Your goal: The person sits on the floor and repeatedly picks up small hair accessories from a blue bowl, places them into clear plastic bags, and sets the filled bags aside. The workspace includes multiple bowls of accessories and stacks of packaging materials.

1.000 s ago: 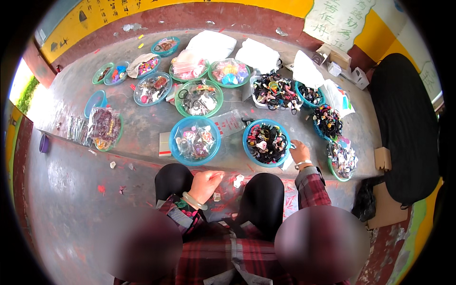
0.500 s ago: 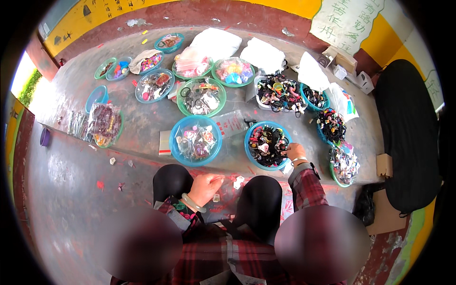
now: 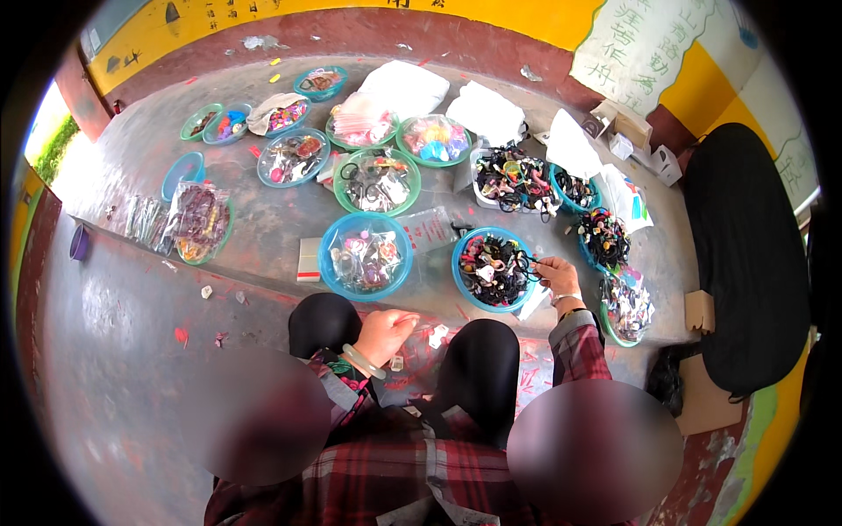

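Note:
At the right rim of a blue basin (image 3: 454,273) full of mostly black hair ties (image 3: 493,270), my right hand (image 3: 561,279) pinches a black hair tie (image 3: 531,265). Its loop hangs from thumb and fingertips over the basin's edge. My left hand (image 3: 386,337), with a pale bangle (image 3: 363,361) at the wrist, rests over my lap between the knees. Its fingers are curled closed, and whatever lies inside them is hidden. Left of the hair-tie basin stands another blue basin (image 3: 324,263) holding small bagged trinkets (image 3: 367,258).
Behind stand a green basin (image 3: 414,195), a white tub (image 3: 481,195) of dark hair ties and white sacks (image 3: 403,86). More filled bowls, including one of small wrapped pieces (image 3: 628,309), line the right. A long black case (image 3: 745,263) leans by the wall. Paper scraps (image 3: 438,335) lie near my knees.
My right hand has drawn back slightly up and right from the pile, and a black hair tie now shows in its fingertips. My left hand stays over my lap, still closed.

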Demonstrator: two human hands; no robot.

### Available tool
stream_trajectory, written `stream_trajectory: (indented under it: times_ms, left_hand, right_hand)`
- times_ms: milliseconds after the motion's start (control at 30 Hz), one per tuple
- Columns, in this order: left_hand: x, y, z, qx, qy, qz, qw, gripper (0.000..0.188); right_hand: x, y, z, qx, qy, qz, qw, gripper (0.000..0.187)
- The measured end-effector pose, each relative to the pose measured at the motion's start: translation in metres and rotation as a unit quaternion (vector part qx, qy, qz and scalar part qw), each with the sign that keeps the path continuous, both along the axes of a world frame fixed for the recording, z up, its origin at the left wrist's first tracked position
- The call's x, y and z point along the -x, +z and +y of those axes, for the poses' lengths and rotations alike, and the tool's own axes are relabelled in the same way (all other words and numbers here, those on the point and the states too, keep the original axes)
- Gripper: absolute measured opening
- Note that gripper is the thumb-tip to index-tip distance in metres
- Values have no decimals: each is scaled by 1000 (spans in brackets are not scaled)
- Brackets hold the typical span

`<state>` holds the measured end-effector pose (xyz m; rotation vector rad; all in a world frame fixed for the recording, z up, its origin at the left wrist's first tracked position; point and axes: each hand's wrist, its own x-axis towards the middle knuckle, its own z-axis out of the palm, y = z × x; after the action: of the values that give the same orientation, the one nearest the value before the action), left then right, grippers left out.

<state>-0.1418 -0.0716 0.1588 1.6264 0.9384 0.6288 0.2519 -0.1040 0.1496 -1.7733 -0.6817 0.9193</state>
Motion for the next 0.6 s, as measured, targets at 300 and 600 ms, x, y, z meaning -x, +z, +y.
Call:
stream_trajectory:
  times_ms: [300, 600]
  left_hand:
    - [-1, 5, 0, 13, 3, -5, 1000, 23]
    - [3, 14, 0, 62, -1, -14, 998, 25]
  right_hand:
    - [38, 65, 7, -94, 44, 93, 990, 7]
    - [153, 116, -3, -131, 200, 204, 949, 11]
